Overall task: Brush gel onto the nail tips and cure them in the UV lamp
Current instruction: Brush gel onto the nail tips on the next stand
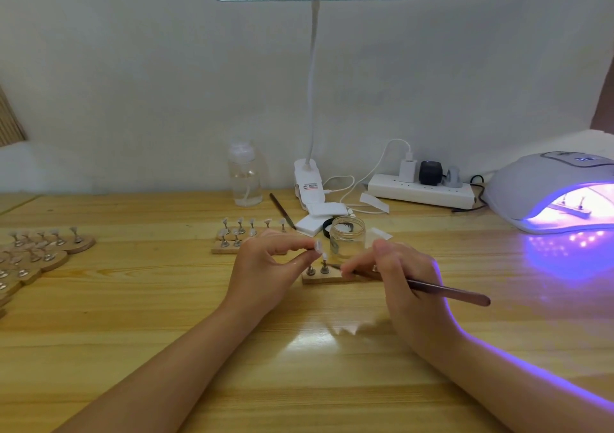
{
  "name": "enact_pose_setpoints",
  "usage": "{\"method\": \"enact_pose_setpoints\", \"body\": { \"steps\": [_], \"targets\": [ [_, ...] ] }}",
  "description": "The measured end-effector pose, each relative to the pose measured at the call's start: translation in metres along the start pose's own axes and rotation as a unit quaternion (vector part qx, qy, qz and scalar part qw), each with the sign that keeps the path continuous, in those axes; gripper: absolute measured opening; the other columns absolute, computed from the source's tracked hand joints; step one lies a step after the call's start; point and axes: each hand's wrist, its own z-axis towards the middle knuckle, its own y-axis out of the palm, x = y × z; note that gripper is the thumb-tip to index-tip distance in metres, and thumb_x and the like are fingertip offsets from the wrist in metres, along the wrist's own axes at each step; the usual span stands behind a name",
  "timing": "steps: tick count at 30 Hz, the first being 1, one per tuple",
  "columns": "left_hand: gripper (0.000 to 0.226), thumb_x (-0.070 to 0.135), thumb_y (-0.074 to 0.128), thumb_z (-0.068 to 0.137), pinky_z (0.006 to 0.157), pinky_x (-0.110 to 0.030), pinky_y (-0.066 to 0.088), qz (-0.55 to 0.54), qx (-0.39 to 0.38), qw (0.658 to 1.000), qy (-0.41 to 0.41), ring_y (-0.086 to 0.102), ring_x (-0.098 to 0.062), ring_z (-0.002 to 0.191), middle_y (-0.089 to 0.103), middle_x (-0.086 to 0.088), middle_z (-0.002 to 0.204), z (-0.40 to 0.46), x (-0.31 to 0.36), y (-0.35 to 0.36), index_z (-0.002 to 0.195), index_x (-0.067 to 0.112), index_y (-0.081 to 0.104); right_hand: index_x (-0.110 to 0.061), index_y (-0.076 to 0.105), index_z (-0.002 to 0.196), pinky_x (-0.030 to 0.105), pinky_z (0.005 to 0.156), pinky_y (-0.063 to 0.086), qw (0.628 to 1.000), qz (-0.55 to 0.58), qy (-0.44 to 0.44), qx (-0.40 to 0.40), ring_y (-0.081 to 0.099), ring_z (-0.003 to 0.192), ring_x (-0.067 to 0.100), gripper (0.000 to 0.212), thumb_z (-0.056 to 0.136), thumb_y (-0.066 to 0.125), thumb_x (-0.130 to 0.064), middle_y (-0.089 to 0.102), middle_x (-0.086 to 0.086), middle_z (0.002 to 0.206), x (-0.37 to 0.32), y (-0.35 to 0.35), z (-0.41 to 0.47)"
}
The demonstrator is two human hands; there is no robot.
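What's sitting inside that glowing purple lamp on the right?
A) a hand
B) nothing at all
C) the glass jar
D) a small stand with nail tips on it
D: inside the lit UV lamp a stand with nail tips on posts lies in the violet glow, while the jar stands on the table and both hands work in front of it.

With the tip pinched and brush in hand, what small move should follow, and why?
Probably bring the brush tip onto the nail tip that the left hand pinches: the right hand already aims its bristles left, just short of it, beside the open gel jar.
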Motion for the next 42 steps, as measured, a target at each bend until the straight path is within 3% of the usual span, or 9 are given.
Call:
{"method": "enact_pose_setpoints", "body": {
  "steps": [4,9,12,16,23,28,33,37,42],
  "targets": [
    [0.02,0.016,0.076,0.069,0.074,-0.031,0.049,0.001,-0.004,1.0,-0.002,0.062,-0.012,0.082,0.068,0.016,0.077,0.0002,-0.0013,-0.0003,0.08,0.032,0.07,-0.027,0.067,0.087,0.02,0.071,0.047,0.999,-0.041,0.019,-0.018,0.061,0.078,0.0,0.037,0.089,0.032,-0.039,0.067,-0.016,0.081,0.0006,0.0007,0.0014],
    [0.017,0.014,0.076,0.069,0.074,-0.039,0.05,-0.006,0.0,1.0,-0.001,0.062,-0.017,0.079,0.07,0.01,0.076,0.0006,-0.0025,0.0002,0.079,0.027,0.072,-0.025,0.068,0.077,0.018,0.07,0.048,1.0,0.0,0.007,-0.004,0.063,0.074,0.001,0.04,0.09,0.031,-0.034,0.069,-0.01,0.074,-0.0011,-0.0007,-0.0004],
    [0.017,0.016,0.076,0.069,0.074,-0.038,0.05,-0.008,-0.002,1.0,-0.004,0.063,-0.014,0.079,0.07,0.011,0.076,0.0004,-0.0033,0.0001,0.079,0.03,0.071,-0.03,0.066,0.086,0.027,0.074,0.051,0.999,-0.027,0.019,-0.018,0.063,0.082,0.004,0.034,0.089,0.032,-0.037,0.069,-0.011,0.083,-0.0003,0.0001,0.0008],
    [0.019,0.017,0.076,0.068,0.074,-0.036,0.05,-0.014,-0.002,1.0,-0.01,0.062,-0.012,0.077,0.07,0.012,0.074,0.0005,-0.0028,0.0006,0.076,0.034,0.071,-0.025,0.068,0.074,0.014,0.069,0.047,1.0,0.012,0.012,-0.011,0.063,0.07,0.0,0.039,0.09,0.034,-0.033,0.069,-0.007,0.069,-0.0006,0.0009,-0.0004],
    [0.018,0.014,0.076,0.069,0.072,-0.032,0.049,-0.009,-0.008,1.0,-0.01,0.062,-0.012,0.076,0.069,0.013,0.074,0.0008,-0.0047,0.0002,0.08,0.028,0.072,-0.03,0.068,0.078,0.022,0.064,0.05,0.999,0.017,0.038,-0.024,0.062,0.066,0.004,0.036,0.087,0.035,-0.041,0.069,-0.008,0.071,-0.0019,0.0013,0.0003],
    [0.018,0.017,0.075,0.069,0.073,-0.025,0.048,-0.009,-0.013,1.0,-0.008,0.061,-0.008,0.075,0.068,0.016,0.074,0.0006,-0.0047,0.0001,0.084,0.025,0.072,-0.03,0.066,0.086,0.011,0.061,0.047,1.0,-0.001,0.022,-0.018,0.061,0.065,0.0,0.032,0.087,0.035,-0.04,0.062,-0.027,0.068,-0.0036,-0.0003,0.0015],
    [0.019,0.019,0.074,0.068,0.073,-0.025,0.048,-0.014,-0.012,1.0,-0.006,0.061,-0.005,0.074,0.067,0.021,0.069,0.0004,-0.0038,-0.0003,0.085,0.027,0.072,-0.027,0.069,0.072,0.018,0.058,0.048,0.998,0.031,0.044,-0.016,0.059,0.055,0.006,0.04,0.085,0.035,-0.043,0.069,-0.011,0.067,-0.0033,0.0013,-0.0004],
    [0.018,0.023,0.072,0.068,0.073,-0.024,0.048,-0.013,-0.015,1.0,-0.002,0.061,-0.004,0.075,0.068,0.018,0.073,0.0009,-0.0042,-0.0002,0.086,0.026,0.072,-0.03,0.066,0.085,0.01,0.062,0.045,1.0,-0.009,0.017,-0.024,0.061,0.067,-0.001,0.033,0.087,0.034,-0.039,0.063,-0.026,0.07,-0.0035,0.001,0.0023],
    [0.019,0.016,0.074,0.069,0.075,-0.029,0.049,-0.016,-0.01,1.0,-0.011,0.061,-0.007,0.075,0.068,0.019,0.07,0.0007,-0.0041,-0.0002,0.085,0.027,0.072,-0.028,0.069,0.072,0.02,0.059,0.049,0.999,0.029,0.037,-0.015,0.059,0.057,0.006,0.039,0.088,0.036,-0.041,0.068,-0.001,0.065,-0.0018,0.0013,-0.0008]
  ]
}}
